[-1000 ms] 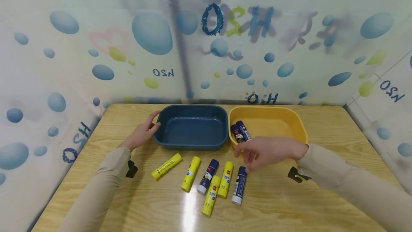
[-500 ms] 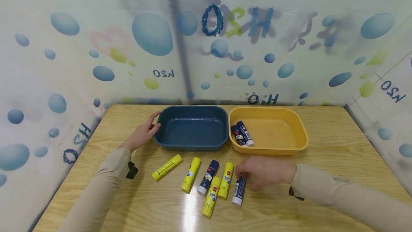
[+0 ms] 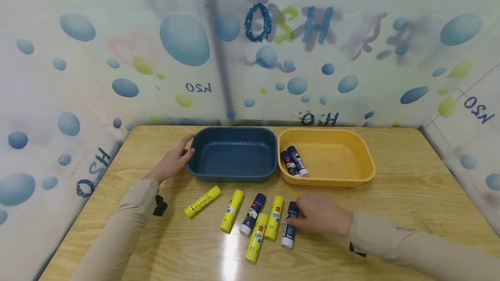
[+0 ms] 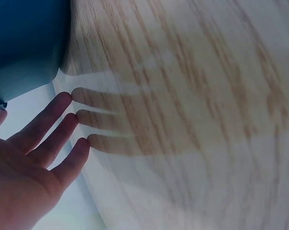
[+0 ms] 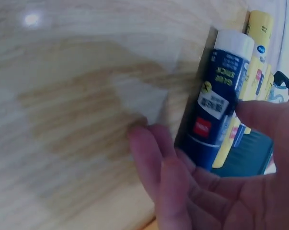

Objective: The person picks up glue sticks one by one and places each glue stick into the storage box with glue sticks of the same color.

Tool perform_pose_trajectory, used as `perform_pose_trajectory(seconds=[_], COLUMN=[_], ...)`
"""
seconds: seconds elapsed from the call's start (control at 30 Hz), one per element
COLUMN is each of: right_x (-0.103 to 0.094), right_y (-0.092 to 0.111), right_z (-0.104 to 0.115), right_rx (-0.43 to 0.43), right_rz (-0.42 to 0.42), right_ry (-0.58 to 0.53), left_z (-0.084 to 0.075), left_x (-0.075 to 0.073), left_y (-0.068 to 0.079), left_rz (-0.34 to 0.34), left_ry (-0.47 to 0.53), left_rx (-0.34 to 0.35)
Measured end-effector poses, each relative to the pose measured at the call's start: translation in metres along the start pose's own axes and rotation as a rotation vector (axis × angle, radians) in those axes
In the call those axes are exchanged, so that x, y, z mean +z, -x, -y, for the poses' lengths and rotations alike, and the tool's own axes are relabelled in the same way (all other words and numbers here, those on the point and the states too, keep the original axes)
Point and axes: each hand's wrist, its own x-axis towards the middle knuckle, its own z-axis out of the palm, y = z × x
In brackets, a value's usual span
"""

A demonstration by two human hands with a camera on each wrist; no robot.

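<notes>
My right hand (image 3: 322,214) is at a dark blue glue stick (image 3: 288,233) with a white end, lying on the table. In the right wrist view, the thumb and index finger pinch this glue stick (image 5: 213,103) from both sides, and the other fingers curl loosely beside it. My left hand (image 3: 172,162) rests at the left end of the dark blue tray (image 3: 232,178), its fingers extended in the left wrist view. Left of the pinched stick lie several yellow glue sticks (image 3: 232,210) and another dark blue glue stick (image 3: 252,214).
A yellow tray (image 3: 332,182) stands right beside the blue one, with two dark blue glue sticks (image 3: 297,161) at its left end. Both trays sit on the wooden table (image 3: 406,177), below a patterned wall covering (image 3: 343,47).
My right hand has come down from the front of the yellow tray to the nearby dark blue glue stick and taken it between thumb and finger. The left hand has stayed in place.
</notes>
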Motion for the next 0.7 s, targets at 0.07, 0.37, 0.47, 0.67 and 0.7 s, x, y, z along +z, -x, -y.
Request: perform_pose_trajectory(seconds=[0.07,0.37,0.47,0.67,0.7], right_x=[0.004,0.012,0.012,0.012,0.012], right_y=[-0.001,-0.005,-0.005,-0.005,-0.005], right_z=[0.004,0.011,0.01,0.008,0.007], right_rx=[0.055,0.112,0.104,0.084,0.084], right_rz=[-0.014,-0.025,-0.018,0.013,0.018], right_ry=[0.027,-0.134,-0.199,-0.259,-0.266], left_z=[0.0,0.0,0.0,0.0,0.0], left_x=[0.0,0.001,0.001,0.0,0.0], left_y=[0.0,-0.001,-0.001,0.0,0.0], left_rz=[-0.001,0.0,-0.003,0.008,0.01], left_ry=[0.0,-0.002,-0.006,0.0,-0.001], left_rx=[0.002,-0.002,0.001,0.0,0.001])
